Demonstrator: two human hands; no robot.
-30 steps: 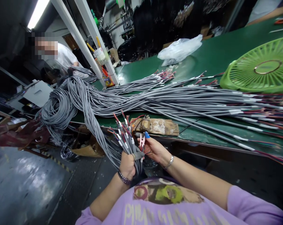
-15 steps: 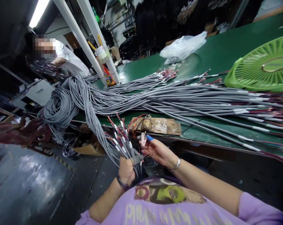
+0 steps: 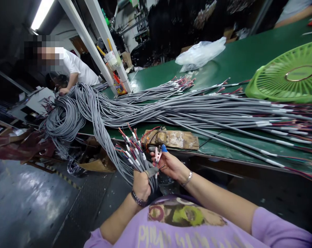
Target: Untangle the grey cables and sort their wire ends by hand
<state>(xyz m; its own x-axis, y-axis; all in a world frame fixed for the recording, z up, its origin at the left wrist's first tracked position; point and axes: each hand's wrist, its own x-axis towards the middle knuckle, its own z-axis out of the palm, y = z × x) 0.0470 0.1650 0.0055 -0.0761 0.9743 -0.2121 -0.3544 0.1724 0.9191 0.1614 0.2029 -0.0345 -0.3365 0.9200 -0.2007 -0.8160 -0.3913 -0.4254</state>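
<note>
Near the table's front edge, my left hand [image 3: 142, 183] is wrapped round a bundle of grey cables [image 3: 104, 137], whose ends fan out in coloured wires with white sleeves [image 3: 135, 153]. Its thumb wears a grey cover and lies by a few thin wires. My right hand [image 3: 171, 164], a blue cover on one fingertip, pinches a small pink clip-like tool [image 3: 158, 155] just right of the cable ends. Behind both hands a wooden board [image 3: 181, 139] with a worn block on it lies on the table edge.
Long grey cables [image 3: 197, 106] stretch across the green table [image 3: 238, 51]. A green fan [image 3: 287, 74] lies at the right, a plastic bag [image 3: 201, 53] at the back. White posts [image 3: 101, 41] rise left of centre. A person in white [image 3: 78, 67] leans over coiled cables [image 3: 64, 119].
My right hand has shifted slightly left, and the pink tool is turned more upright. The person at the left has lowered a hand to the coiled cables.
</note>
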